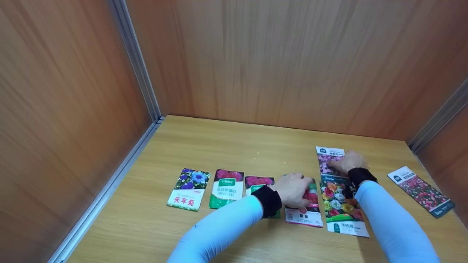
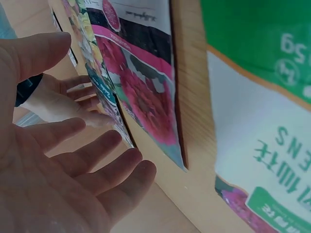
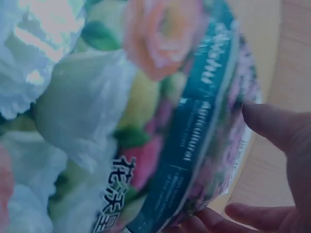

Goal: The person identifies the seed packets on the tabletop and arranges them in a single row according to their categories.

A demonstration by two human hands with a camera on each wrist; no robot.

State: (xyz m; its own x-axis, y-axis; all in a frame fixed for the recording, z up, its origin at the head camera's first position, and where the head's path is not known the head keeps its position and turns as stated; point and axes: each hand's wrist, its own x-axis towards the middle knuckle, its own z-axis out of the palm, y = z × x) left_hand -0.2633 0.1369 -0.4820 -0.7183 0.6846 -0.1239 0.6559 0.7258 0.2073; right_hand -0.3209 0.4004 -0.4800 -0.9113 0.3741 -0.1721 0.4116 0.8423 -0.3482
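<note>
My right hand (image 1: 349, 162) pinches the right edge of a purple-flower seed packet (image 1: 324, 167), its thumb on the printed face in the right wrist view. Just in front of that packet lies another seed packet (image 1: 342, 204) with multicoloured blooms, under my right wrist. My left hand (image 1: 292, 188) is over a seed packet with red-pink flowers (image 1: 304, 217) and partly hides it. In the left wrist view its fingers (image 2: 107, 150) are relaxed and apart, holding nothing. Beside it, a green-and-white seed packet (image 1: 257, 181) is partly covered by my left wrist.
Farther left lie a second green-and-white packet (image 1: 226, 190) and a blue-flower packet (image 1: 189, 190). A pink-flower packet (image 1: 420, 191) lies slanted at the far right. Wooden panels (image 1: 256, 65) enclose the table (image 1: 219, 142) at the back and sides.
</note>
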